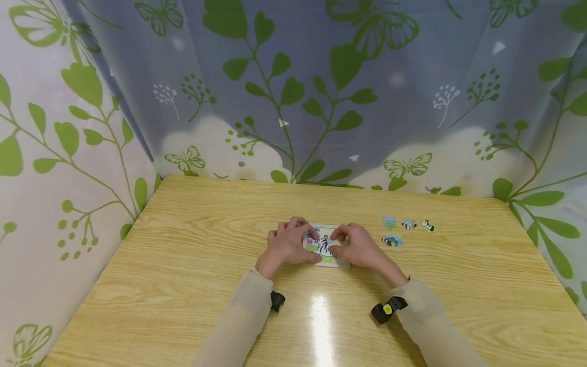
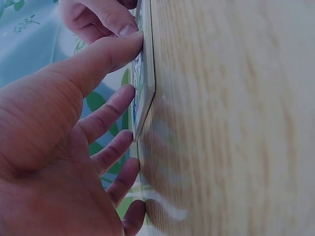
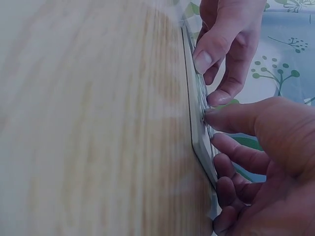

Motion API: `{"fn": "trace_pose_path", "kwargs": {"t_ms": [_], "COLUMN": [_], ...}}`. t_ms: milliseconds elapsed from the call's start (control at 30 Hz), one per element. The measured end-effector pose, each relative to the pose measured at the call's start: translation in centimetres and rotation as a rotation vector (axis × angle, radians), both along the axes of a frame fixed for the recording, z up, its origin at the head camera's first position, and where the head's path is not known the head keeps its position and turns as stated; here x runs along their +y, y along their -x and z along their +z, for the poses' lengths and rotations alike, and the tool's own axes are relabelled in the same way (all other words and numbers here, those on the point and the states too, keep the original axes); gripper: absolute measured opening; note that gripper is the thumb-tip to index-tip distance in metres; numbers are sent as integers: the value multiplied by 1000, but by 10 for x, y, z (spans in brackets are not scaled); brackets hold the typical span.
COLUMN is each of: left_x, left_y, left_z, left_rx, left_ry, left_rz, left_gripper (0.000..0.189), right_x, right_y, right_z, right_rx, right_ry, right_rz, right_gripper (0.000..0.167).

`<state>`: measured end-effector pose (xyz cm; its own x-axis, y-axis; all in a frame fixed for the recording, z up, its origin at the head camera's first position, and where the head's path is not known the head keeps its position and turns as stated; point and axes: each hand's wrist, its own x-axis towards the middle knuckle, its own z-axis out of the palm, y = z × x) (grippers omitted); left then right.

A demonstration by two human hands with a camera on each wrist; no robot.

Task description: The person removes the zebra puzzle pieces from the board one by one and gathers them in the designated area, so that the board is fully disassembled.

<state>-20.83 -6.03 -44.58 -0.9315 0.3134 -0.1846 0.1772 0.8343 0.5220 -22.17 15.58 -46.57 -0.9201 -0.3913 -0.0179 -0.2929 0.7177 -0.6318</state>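
A small jigsaw board (image 1: 340, 263) with a zebra picture (image 1: 324, 246) lies flat on the wooden table, between the two hands. My left hand (image 1: 290, 243) rests over its left side, thumb on the lower part and forefinger near the top. In the left wrist view, the other left fingers (image 2: 112, 152) spread past the board's edge toward the table. From the right, my right hand (image 1: 359, 247) pinches a puzzle piece at the picture's right part with thumb and forefinger. That piece is mostly covered by the fingertips. The remaining right fingers (image 3: 227, 191) curl beside the board's edge.
Several loose puzzle pieces lie to the right of the board, among them a green and blue one (image 1: 389, 222), a panda one (image 1: 428, 226) and a dark one (image 1: 392, 240). A leaf-patterned curtain (image 1: 293, 102) stands behind the table (image 1: 192, 295).
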Motion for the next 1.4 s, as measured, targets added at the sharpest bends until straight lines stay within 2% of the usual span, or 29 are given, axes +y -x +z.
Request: {"fn": "trace_pose_path", "kwargs": {"t_ms": [467, 800, 1067, 1200, 1400], "left_x": [1, 0, 0, 0, -1], "left_y": [1, 1, 0, 0, 0], "left_z": [-1, 1, -1, 0, 0], "left_rx": [0, -11, -9, -12, -4], "left_ry": [6, -11, -28, -33, -29], "left_rz": [7, -2, -2, 3, -3], "left_gripper": [37, 24, 24, 24, 24], "right_x": [-1, -2, 1, 3, 8], "right_y": [1, 1, -3, -4, -5], "right_z": [1, 2, -2, -5, -4], "right_rx": [-58, -102, -136, -124, -131], "right_ry": [16, 48, 173, 240, 296], "right_rz": [-23, -36, -48, -45, -110], "right_gripper": [19, 19, 19, 15, 14]}}
